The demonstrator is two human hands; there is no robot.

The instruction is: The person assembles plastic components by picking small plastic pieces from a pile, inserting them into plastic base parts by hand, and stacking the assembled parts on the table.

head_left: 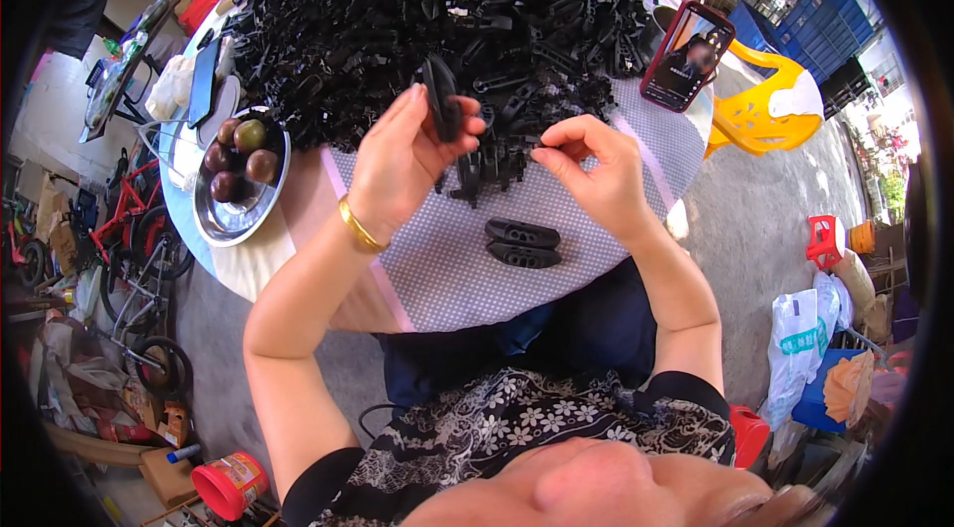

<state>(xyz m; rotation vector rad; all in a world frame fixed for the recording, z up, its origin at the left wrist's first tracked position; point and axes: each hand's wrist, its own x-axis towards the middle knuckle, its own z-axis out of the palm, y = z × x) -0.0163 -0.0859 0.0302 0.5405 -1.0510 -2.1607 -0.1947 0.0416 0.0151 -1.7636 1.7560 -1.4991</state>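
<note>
Above the near part of the cloth-covered surface, in front of a large heap of black parts, the left grip was closed around a black oval piece, which stood tilted up from the curled fingers. The right grip hung just beside it, thumb and forefinger nearly meeting; whether they pinched some small dark bit could not be told. The step in hand looked to be fine two-handed work on that one piece, and the next move seemed to call for a steady left hold and a precise right pinch. Two similar oval pieces lay side by side nearer the surface's edge.

Off to the left, a shiny metal bowl held five visible round fruits, purplish brown but for one greener. On the floor, the contents of a red bucket and of a white plastic bag could not be made out.
</note>
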